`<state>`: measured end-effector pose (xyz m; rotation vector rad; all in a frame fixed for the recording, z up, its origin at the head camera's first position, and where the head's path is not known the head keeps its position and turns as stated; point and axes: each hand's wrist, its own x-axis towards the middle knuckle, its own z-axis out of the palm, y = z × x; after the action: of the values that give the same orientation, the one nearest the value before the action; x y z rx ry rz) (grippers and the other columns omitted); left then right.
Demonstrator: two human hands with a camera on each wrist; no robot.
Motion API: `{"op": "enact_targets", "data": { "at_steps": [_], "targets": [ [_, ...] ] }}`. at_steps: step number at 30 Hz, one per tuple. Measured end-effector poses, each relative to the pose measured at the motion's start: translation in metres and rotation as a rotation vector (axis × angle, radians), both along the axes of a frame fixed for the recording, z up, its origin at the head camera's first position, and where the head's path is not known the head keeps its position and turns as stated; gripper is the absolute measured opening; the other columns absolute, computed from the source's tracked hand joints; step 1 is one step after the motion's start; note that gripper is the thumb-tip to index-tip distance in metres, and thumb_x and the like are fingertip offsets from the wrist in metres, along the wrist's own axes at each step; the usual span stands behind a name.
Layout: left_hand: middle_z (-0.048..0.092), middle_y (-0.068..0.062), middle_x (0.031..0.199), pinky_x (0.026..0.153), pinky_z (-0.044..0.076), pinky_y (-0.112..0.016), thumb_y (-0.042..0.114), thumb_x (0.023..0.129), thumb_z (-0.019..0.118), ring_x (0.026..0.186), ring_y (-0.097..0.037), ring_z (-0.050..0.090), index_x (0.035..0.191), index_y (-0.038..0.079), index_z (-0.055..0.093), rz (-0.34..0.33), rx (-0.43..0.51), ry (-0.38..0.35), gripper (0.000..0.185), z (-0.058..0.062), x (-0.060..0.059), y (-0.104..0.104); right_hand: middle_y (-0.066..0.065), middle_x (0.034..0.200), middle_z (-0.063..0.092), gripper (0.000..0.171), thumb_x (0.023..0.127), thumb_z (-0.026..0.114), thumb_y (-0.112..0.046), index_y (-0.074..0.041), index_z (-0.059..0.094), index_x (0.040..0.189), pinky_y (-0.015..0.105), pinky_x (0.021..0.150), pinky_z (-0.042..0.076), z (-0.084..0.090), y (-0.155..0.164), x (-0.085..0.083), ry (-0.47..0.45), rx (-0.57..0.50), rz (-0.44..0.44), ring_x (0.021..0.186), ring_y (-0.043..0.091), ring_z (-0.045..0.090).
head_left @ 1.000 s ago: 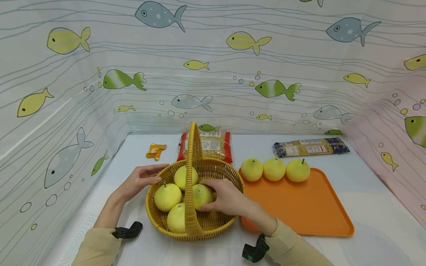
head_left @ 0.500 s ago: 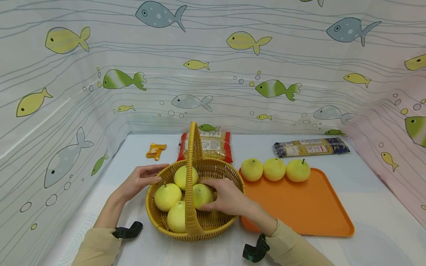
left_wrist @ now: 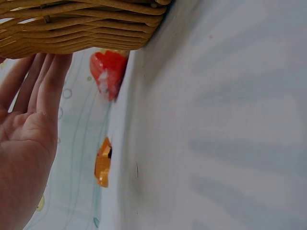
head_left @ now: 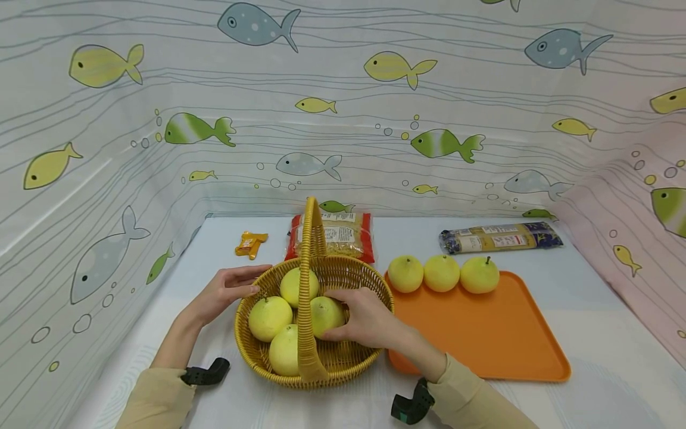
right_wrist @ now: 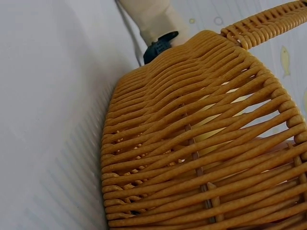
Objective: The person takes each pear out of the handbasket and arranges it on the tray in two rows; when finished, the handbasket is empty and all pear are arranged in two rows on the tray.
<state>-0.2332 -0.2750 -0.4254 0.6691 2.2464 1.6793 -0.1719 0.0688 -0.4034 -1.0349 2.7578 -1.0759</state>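
Observation:
A yellow wicker basket (head_left: 367, 275) with a tall arched handle (head_left: 307, 298) holds several round pale-yellow pears. Reaching over its right side, my right hand (head_left: 364, 316) grips one pear (head_left: 326, 317), fingers behind and thumb in front. Around that one lie a back pear (head_left: 292, 286), a left pear (head_left: 270, 319) and a front pear (head_left: 284, 351), partly covered by the handle. My left hand (head_left: 225, 292) rests its extended fingers against the basket's left rim; the left wrist view has them beside the weave (left_wrist: 81, 28). In the right wrist view the basket wall (right_wrist: 187, 143) hides most of the right hand.
Right of the basket lies an orange tray (head_left: 471, 339) with 3 pears (head_left: 441, 274) along its back edge. Behind stand a red-edged pasta bag (head_left: 343, 235), a small orange packet (head_left: 250, 244) and a long noodle pack (head_left: 501, 237). Fish-printed cloth walls (head_left: 348, 137) enclose the table.
Almost nothing differs: both hands stay where they were, the right still holding the same pear. The front pear has settled very slightly upward in the view.

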Motion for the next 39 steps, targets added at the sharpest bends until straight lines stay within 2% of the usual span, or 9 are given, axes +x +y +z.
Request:
{"op": "enact_targets", "data": {
  "at_steps": [7, 17, 23, 27, 32, 39],
  "targets": [
    [0.06, -0.001, 0.141, 0.097, 0.049, -0.02, 0.008, 0.097, 0.059, 0.121, -0.005, 0.061, 0.145, -0.003, 0.049, -0.004, 0.006, 0.001, 0.05, 0.0, 0.0, 0.0, -0.001, 0.107, 0.074, 0.059, 0.075, 0.088, -0.036, -0.012, 0.069, 0.125, 0.021, 0.074, 0.051, 0.001, 0.0, 0.001, 0.005, 0.004, -0.017, 0.087, 0.007, 0.066],
    [0.059, -0.005, 0.142, 0.097, 0.049, -0.02, 0.008, 0.097, 0.059, 0.121, -0.005, 0.061, 0.145, -0.003, 0.049, -0.002, 0.004, -0.001, 0.05, 0.002, 0.001, 0.001, 0.0, 0.097, 0.075, 0.062, 0.075, 0.088, -0.038, -0.011, 0.069, 0.128, 0.02, 0.07, 0.05, 0.002, 0.001, 0.002, -0.017, -0.057, -0.053, 0.078, 0.005, 0.061],
    [0.06, -0.002, 0.141, 0.096, 0.049, -0.02, 0.008, 0.097, 0.059, 0.12, -0.005, 0.061, 0.145, -0.004, 0.048, -0.007, 0.016, -0.011, 0.05, 0.003, 0.002, 0.002, 0.0, 0.105, 0.075, 0.063, 0.073, 0.088, -0.04, -0.013, 0.069, 0.127, 0.027, 0.08, 0.054, 0.004, 0.003, 0.003, -0.065, -0.109, -0.087, 0.094, 0.01, 0.067],
    [0.06, 0.0, 0.14, 0.097, 0.049, -0.02, 0.008, 0.097, 0.059, 0.121, -0.005, 0.061, 0.145, -0.004, 0.048, -0.012, 0.018, -0.011, 0.05, 0.002, 0.001, 0.002, 0.0, 0.108, 0.075, 0.062, 0.072, 0.089, -0.04, -0.015, 0.07, 0.126, 0.031, 0.083, 0.055, 0.011, 0.005, 0.005, -0.082, -0.127, -0.088, 0.097, 0.011, 0.067],
    [0.06, 0.0, 0.14, 0.097, 0.049, -0.02, 0.008, 0.097, 0.059, 0.121, -0.005, 0.061, 0.145, -0.003, 0.048, -0.01, 0.01, -0.003, 0.05, 0.002, -0.001, 0.002, -0.001, 0.109, 0.074, 0.063, 0.072, 0.089, -0.037, -0.014, 0.07, 0.126, 0.029, 0.082, 0.055, 0.024, 0.01, 0.008, -0.089, -0.152, -0.086, 0.094, 0.009, 0.066],
    [0.061, 0.003, 0.139, 0.097, 0.049, -0.019, 0.009, 0.097, 0.059, 0.12, -0.004, 0.061, 0.145, -0.003, 0.048, -0.001, 0.007, -0.008, 0.05, 0.001, 0.002, 0.001, -0.001, 0.113, 0.073, 0.064, 0.071, 0.09, -0.035, -0.017, 0.068, 0.128, 0.027, 0.084, 0.054, 0.039, 0.021, 0.012, -0.124, -0.169, -0.112, 0.098, 0.009, 0.067]
  ]
}}
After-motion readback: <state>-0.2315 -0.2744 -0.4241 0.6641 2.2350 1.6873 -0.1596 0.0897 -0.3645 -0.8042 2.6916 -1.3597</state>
